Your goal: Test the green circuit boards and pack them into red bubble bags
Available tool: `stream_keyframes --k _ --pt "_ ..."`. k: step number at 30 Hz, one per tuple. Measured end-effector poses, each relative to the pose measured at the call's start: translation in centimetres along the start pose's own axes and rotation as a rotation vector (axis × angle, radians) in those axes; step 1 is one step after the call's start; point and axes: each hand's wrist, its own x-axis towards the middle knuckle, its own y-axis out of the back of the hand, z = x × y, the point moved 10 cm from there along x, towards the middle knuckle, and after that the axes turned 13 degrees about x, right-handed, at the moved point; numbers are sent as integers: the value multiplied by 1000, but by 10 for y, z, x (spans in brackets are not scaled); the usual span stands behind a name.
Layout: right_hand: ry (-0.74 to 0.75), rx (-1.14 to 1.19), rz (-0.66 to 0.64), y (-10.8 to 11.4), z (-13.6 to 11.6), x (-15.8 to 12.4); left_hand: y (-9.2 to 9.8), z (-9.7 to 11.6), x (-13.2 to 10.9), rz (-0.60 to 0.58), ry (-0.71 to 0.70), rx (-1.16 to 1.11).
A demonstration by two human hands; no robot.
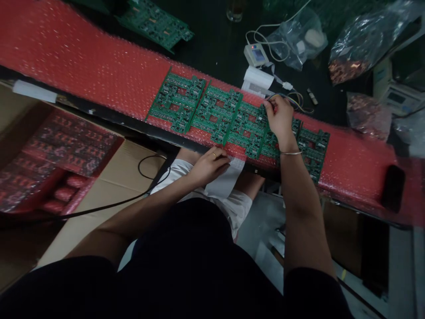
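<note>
A row of several green circuit board panels [217, 110] lies on red bubble wrap [109, 66] along the table. My right hand [280, 116], a bangle at its wrist, is over the right part of the row. Its thumb and fingers are pinched together at the upper edge of a circuit board [249, 122]; whatever is between the tips is hidden. My left hand [210, 165], with a ring, is at the table's front edge just below the panels. Its fingers are curled together near the bubble wrap, and I cannot make out anything in them.
More circuit boards [156, 24] lie at the back left. Behind the row are a small display device [256, 55], cables and bags of copper-coloured parts [352, 68]. A dark phone-like object [393, 188] lies right. An open carton [109, 177] with wrapped boards stands left; a black cable [109, 206] crosses it.
</note>
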Motion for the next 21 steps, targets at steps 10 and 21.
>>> stream_keyframes --k 10,21 --pt "-5 -24 -2 1 0 0 3 9 -9 102 -73 85" --pt "4 24 33 5 5 -1 10 8 59 -79 172 -137"
